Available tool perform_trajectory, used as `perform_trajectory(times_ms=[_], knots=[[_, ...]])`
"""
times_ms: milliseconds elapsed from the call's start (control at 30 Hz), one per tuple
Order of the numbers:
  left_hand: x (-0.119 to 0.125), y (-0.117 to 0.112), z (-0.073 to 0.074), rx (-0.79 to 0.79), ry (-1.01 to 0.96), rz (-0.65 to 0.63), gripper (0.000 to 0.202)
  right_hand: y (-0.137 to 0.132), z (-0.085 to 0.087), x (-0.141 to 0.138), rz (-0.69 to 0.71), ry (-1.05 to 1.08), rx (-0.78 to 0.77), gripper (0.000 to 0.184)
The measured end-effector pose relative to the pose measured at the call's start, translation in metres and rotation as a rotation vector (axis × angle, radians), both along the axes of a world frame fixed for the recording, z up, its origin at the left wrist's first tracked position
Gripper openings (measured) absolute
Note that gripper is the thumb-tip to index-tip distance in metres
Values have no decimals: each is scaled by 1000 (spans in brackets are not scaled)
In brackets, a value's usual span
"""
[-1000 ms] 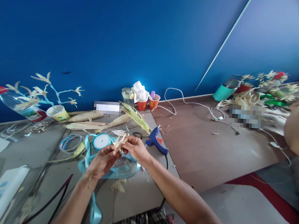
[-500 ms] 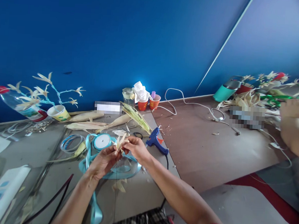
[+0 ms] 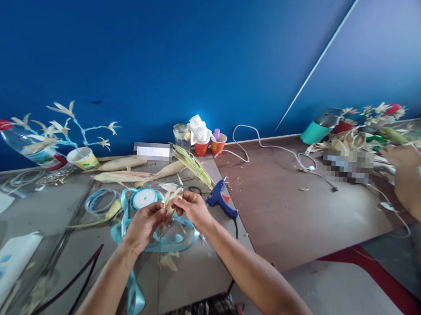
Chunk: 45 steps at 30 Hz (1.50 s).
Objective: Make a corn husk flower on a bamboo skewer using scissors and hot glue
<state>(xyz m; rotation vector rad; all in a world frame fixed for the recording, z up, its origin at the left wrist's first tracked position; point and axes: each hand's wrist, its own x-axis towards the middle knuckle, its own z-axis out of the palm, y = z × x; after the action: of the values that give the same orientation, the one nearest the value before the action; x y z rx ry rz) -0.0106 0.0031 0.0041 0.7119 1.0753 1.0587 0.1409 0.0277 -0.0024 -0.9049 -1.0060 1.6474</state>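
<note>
Both my hands meet over the grey table, pinching a small flower of pale dried corn husk. My left hand grips its lower end with curled fingers. My right hand pinches the petals from the right side. Beneath them lies a loop of light blue ribbon running from a ribbon spool. A blue glue gun rests just right of my right hand.
Corn cobs in husk and green-yellow husk strips lie behind. A bottle holding a husk-flower branch, a yellow cup, orange cups and a white cable stand further back. Another person's arm works at the right.
My hands have turned the husk flower slightly and shifted a little right. The other person's hand at the right has moved further back towards the flowers there.
</note>
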Motion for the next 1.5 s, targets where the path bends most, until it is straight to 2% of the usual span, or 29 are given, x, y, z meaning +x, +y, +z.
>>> perform_trajectory(times_ms=[167,300,533,667,767,967,1100,1233,1300,1400,1500], knots=[[1,1,-5,7,6,39,32,1,0,-1,-9,4,-7,26],[-1,2,-11,27,20,24,30,1,-1,-2,-21,3,-15,26],[-5,2,-9,62,80,58,31,1,3,1,-41,-20,17,26],[-9,6,-8,86,82,116,32,5,2,3,-168,-47,36,23],[-15,9,-9,85,66,178,33,10,-3,5,-288,-79,55,28],[-24,16,-10,124,27,265,33,15,-1,13,-342,-165,157,33],[-24,17,-12,156,-20,289,33,16,13,34,-272,-411,292,32],[-24,15,-12,188,-61,331,34,9,18,75,-208,-859,432,28],[-25,15,-12,209,-82,360,34,2,16,94,-188,-1167,403,25],[-26,14,-10,244,-113,359,32,-9,12,111,-126,-1528,314,33],[-27,13,-9,261,-138,333,29,-17,9,113,-39,-1737,257,36]])
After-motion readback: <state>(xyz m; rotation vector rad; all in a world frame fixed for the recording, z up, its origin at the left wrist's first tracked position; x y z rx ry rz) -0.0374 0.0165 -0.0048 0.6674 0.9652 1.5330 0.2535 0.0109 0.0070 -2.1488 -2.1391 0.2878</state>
